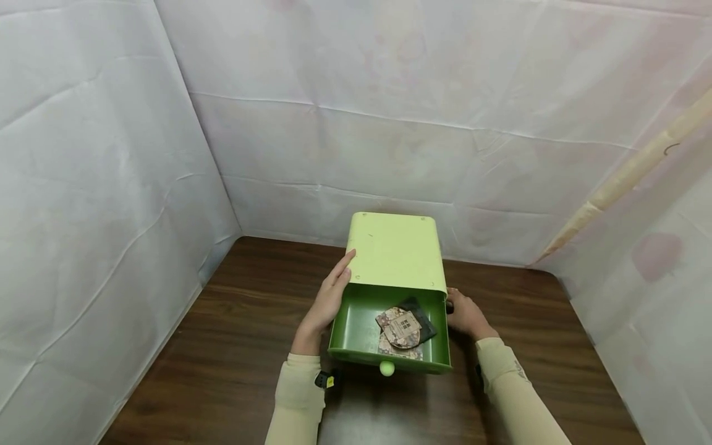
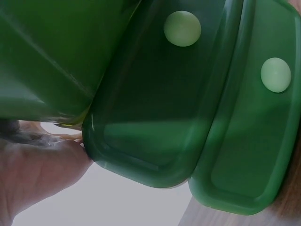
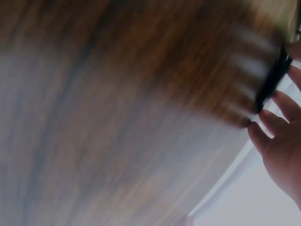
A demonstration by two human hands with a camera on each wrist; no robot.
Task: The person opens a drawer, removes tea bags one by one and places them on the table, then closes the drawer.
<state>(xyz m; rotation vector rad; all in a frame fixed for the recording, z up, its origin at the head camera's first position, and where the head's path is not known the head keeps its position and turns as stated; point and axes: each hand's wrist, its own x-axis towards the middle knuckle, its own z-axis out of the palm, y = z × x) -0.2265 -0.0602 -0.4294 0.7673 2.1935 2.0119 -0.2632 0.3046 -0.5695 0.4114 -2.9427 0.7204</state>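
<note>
A light-green cabinet (image 1: pixel 396 250) stands on the table, its top drawer (image 1: pixel 356 321) pulled out. Inside that drawer lie a flower-patterned card (image 1: pixel 405 329) and a dark square packet (image 1: pixel 427 321), overlapping. My left hand (image 1: pixel 328 301) rests along the cabinet's left side with fingers stretched toward the back. Beside the right side of the drawer, my right hand (image 1: pixel 467 314) pinches a thin black flat piece (image 3: pixel 273 82) between thumb and fingers. The right wrist view shows those fingertips low over the wood. What exactly the black piece is, I cannot tell.
Two closed green drawers with round pale knobs (image 2: pixel 182 28) show below the open one in the left wrist view. The dark wooden table (image 1: pixel 222 346) is enclosed by white sheeting (image 1: pixel 334 123) at the back and both sides.
</note>
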